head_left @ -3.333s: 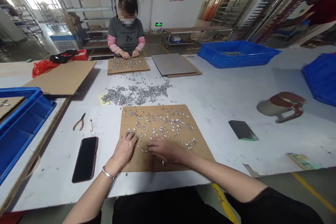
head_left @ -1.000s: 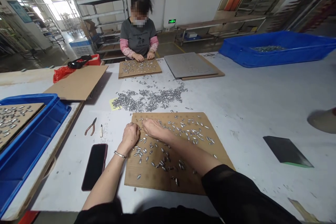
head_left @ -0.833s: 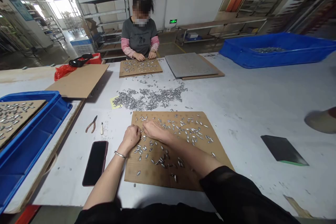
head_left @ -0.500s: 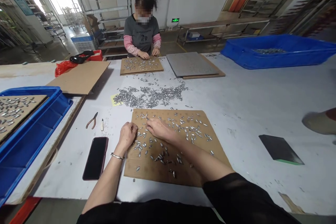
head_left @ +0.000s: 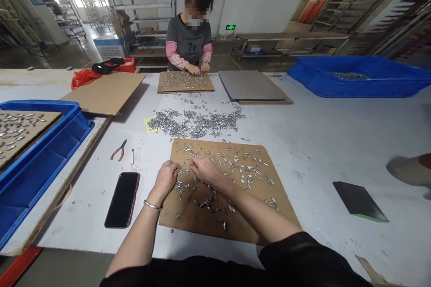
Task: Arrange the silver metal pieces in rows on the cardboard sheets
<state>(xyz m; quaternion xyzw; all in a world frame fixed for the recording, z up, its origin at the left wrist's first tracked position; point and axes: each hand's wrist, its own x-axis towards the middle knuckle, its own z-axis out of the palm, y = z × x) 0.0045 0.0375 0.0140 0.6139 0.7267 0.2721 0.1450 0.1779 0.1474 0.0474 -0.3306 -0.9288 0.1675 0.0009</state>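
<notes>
A brown cardboard sheet (head_left: 188, 229) lies before me, strewn with small silver, leaf-shaped metal pieces (head_left: 232, 207). At its left edge my left hand (head_left: 167, 176) is closed, a bracelet on the wrist. My right hand (head_left: 204, 170) rests closed over the upper left part of the sheet, its fingertips pinched close to the left hand's. Whatever either hand pinches is hidden or too small to name. Beyond the sheet spreads a loose heap of the same silver pieces (head_left: 168, 122).
To my left lie a phone (head_left: 121, 200), pliers (head_left: 119, 150), a small white-handled tool (head_left: 132, 157) and a blue tray (head_left: 72, 128). A dark block (head_left: 359, 199) sits at right, a blue bin (head_left: 323, 85) behind it. Across the table a co-worker (head_left: 189, 40) handles pieces on another board (head_left: 161, 89).
The view has turned slightly. Both hands stay close together over the sheet's left side, with their fingers shifted a little. More silver pieces show beside my right forearm.
</notes>
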